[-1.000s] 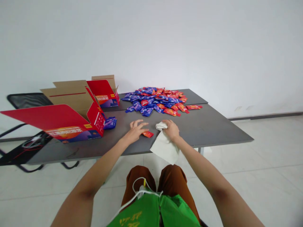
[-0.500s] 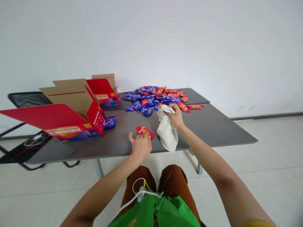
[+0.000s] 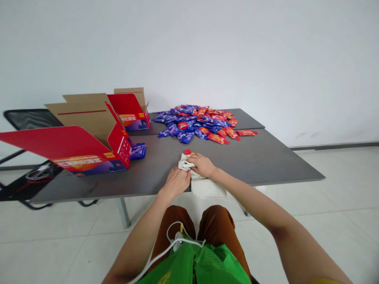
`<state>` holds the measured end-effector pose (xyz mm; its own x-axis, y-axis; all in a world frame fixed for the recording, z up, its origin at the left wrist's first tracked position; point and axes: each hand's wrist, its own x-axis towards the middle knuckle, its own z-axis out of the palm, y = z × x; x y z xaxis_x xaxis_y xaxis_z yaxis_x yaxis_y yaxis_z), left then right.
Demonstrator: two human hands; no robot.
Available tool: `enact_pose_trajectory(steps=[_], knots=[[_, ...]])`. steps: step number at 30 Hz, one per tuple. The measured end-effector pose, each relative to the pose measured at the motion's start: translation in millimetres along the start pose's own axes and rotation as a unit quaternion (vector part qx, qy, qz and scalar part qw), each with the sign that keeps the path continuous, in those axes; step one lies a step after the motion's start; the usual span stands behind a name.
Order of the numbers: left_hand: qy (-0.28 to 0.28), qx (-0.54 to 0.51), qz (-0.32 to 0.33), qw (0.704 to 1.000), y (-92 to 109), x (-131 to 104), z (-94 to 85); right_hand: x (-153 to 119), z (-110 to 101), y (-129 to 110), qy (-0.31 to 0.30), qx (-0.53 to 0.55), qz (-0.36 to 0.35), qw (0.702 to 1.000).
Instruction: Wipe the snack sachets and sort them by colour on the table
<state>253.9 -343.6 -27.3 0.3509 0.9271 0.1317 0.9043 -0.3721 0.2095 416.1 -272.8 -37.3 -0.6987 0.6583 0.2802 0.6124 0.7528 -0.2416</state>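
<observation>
Near the table's front edge, my right hand presses a pale cloth down, its fingers closed on the cloth. Part of the cloth hangs over the edge. Just left of it, my left hand lies flat at the cloth's side, its fingertips close to my right hand. A red packet shows only its tip beyond the cloth; the rest is covered. Farther back lies a heap of blue and red packets.
An open red box stands at the left, with blue packets beside it. Another red box stands behind. A black mesh chair is at the far left. The grey table ends in front of my knees.
My right hand has moved left and down with the cloth, which now covers most of the red packet. A red packet now lies at the heap's front edge.
</observation>
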Motion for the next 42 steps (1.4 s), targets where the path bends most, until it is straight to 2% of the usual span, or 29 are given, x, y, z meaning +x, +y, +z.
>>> enact_pose_trajectory(steps=[4,8,10,13,15,17,19,21,26,29,32,35,37,39,42], knots=[[0.02,-0.015,0.002,1.0,-4,-3,2.8,22,1,2,-0.009,-0.093,0.067,0.993],[0.04,-0.046,-0.019,0.998,-5,-6,12.0,53,0,10,-0.023,-0.13,0.121,0.984],[0.049,-0.054,-0.038,0.997,-2,-8,18.9,65,-5,19,-0.04,-0.126,0.143,0.981],[0.1,-0.042,-0.05,0.993,2,-13,31.1,71,-21,40,-0.067,-0.112,0.164,0.978],[0.133,-0.027,-0.049,0.99,5,-16,38.0,63,-35,51,-0.054,-0.089,0.139,0.985],[0.152,-0.02,-0.048,0.987,6,-19,42.0,49,-47,55,-0.014,-0.048,0.086,0.995],[0.161,-0.023,-0.051,0.985,7,-19,43.0,31,-54,49,0.013,-0.008,0.033,0.999],[0.165,-0.027,-0.05,0.985,9,-19,42.3,15,-56,37,0.002,0.005,0.0,1.0],[0.185,-0.037,-0.075,0.979,12,-13,40.0,-6,-37,12,-0.072,0.019,-0.075,0.994],[0.185,-0.05,-0.1,0.976,12,-10,39.6,-4,-19,16,-0.053,0.043,-0.083,0.994],[0.17,-0.052,-0.089,0.98,10,-10,39.7,6,-7,29,-0.02,0.043,-0.051,0.998],[0.158,-0.046,-0.072,0.984,9,-11,39.1,22,-4,41,-0.01,0.02,0.039,0.999],[0.158,-0.041,-0.078,0.984,11,-10,37.8,34,-8,47,-0.02,0.005,0.107,0.994],[0.158,-0.036,-0.092,0.982,13,-10,36.4,42,-17,53,-0.035,0.0,0.146,0.989],[0.15,-0.033,-0.1,0.983,17,-11,37.0,36,-35,54,-0.026,0.012,0.136,0.99]])
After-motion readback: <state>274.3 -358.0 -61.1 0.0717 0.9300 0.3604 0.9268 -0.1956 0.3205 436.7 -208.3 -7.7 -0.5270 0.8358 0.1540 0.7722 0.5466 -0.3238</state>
